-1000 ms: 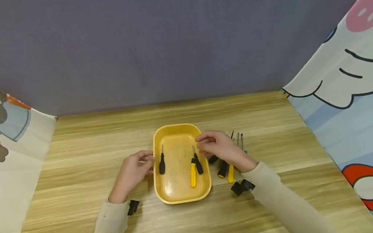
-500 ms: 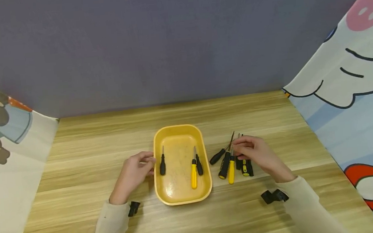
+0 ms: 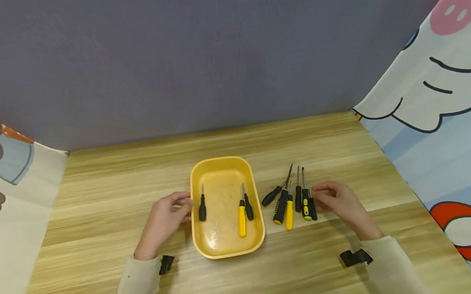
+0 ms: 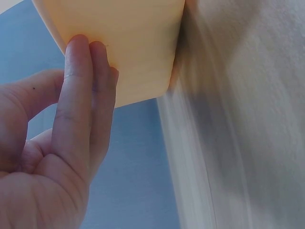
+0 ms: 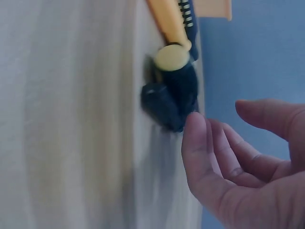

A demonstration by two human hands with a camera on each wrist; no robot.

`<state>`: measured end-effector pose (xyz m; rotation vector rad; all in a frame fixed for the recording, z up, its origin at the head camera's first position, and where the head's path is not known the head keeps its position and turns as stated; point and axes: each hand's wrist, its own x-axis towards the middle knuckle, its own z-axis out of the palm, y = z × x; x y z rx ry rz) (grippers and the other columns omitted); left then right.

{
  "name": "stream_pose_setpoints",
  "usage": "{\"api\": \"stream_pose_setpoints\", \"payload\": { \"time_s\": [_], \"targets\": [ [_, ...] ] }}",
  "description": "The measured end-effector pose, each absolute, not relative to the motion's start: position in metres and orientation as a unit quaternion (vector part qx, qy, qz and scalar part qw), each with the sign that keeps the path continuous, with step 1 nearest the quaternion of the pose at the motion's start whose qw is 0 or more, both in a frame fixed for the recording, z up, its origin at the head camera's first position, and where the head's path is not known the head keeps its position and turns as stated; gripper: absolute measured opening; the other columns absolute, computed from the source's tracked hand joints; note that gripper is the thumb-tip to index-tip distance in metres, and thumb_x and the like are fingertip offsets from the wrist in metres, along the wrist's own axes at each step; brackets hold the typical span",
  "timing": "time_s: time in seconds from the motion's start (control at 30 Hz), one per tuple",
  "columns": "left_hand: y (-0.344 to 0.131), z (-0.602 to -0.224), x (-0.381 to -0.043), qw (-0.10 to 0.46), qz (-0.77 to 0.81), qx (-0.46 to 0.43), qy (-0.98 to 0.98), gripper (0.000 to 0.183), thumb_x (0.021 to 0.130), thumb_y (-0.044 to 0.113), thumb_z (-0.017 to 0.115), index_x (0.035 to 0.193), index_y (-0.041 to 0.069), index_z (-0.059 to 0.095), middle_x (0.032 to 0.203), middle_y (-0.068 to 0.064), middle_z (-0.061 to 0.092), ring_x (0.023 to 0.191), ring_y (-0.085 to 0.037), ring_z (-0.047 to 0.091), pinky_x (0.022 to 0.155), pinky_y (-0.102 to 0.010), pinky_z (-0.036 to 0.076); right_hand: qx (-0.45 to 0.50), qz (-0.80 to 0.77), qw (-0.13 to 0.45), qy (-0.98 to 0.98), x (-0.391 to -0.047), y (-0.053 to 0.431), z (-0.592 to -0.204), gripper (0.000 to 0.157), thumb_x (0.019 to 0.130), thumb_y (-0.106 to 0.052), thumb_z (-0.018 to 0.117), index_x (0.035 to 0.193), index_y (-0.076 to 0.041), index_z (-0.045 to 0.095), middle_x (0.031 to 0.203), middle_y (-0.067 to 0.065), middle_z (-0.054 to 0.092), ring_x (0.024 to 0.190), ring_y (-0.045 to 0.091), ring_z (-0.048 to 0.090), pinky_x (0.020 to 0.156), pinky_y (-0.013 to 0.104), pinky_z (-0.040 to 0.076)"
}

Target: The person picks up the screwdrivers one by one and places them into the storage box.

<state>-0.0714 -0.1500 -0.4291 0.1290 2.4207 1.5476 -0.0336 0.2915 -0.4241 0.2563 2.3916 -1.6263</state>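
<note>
In the head view, my left hand (image 3: pixel 169 219) is at the left side of a yellow tray (image 3: pixel 229 252); its fairly straight fingers rest against the outer wall, as the left wrist view shows. Inside the tray lie a black screwdriver (image 3: pixel 202 207) at left, and a yellow-handled screwdriver (image 3: pixel 242 220) beside another black screwdriver (image 3: pixel 249 208) at right. My right hand (image 3: pixel 341 202) is just right of a group of screwdrivers, thumb apart from the fingers and holding nothing. Closest to its fingertips are a black screwdriver (image 3: pixel 313 209) and a black-and-yellow screwdriver (image 3: pixel 306 203).
Left of those, several more tools lie on the wooden table (image 3: pixel 137 164): a yellow-handled screwdriver (image 3: pixel 289 213), a ridged black-handled tool (image 3: pixel 280 208) and a black screwdriver (image 3: pixel 271 197) crossing behind it. A grey partition (image 3: pixel 204 62) stands at the back.
My right hand has moved right, from the tray's right rim, across the screwdrivers, to their right side, uncovering them. My left hand stays by the tray.
</note>
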Motion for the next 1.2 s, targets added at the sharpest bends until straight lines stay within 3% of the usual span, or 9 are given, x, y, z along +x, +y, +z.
{"api": "stream_pose_setpoints", "payload": {
  "time_s": [0.67, 0.97, 1.2],
  "targets": [
    [-0.15, -0.43, -0.071, 0.133, 0.537, 0.038, 0.832, 0.031, 0.098, 0.006, 0.061, 0.126, -0.007, 0.062, 0.106, -0.017, 0.068, 0.083, -0.024, 0.072, 0.069, -0.033, 0.064, 0.111, -0.444, 0.121, 0.881, -0.029, 0.291, -0.445, 0.028, 0.093, -0.006, 0.066, 0.116, 0.01, 0.061, 0.099, 0.017, 0.069, 0.074, 0.022, 0.069, 0.063, 0.03, 0.064],
    [-0.15, -0.43, -0.071, 0.132, 0.536, 0.04, 0.833, 0.031, 0.098, 0.006, 0.061, 0.127, -0.006, 0.061, 0.107, -0.016, 0.068, 0.084, -0.023, 0.072, 0.069, -0.033, 0.064, 0.105, -0.399, 0.11, 0.904, -0.029, 0.29, -0.445, 0.023, 0.093, -0.006, 0.062, 0.111, 0.008, 0.064, 0.09, 0.012, 0.069, 0.069, 0.019, 0.068, 0.058, 0.029, 0.062],
    [-0.149, -0.43, -0.071, 0.133, 0.537, 0.039, 0.832, 0.031, 0.098, 0.006, 0.06, 0.127, -0.006, 0.061, 0.108, -0.017, 0.068, 0.083, -0.023, 0.072, 0.069, -0.032, 0.064, 0.119, -0.394, 0.111, 0.905, -0.029, 0.287, -0.446, 0.026, 0.094, -0.01, 0.066, 0.111, 0.008, 0.063, 0.093, 0.012, 0.069, 0.07, 0.02, 0.069, 0.06, 0.029, 0.063]
  ]
}}
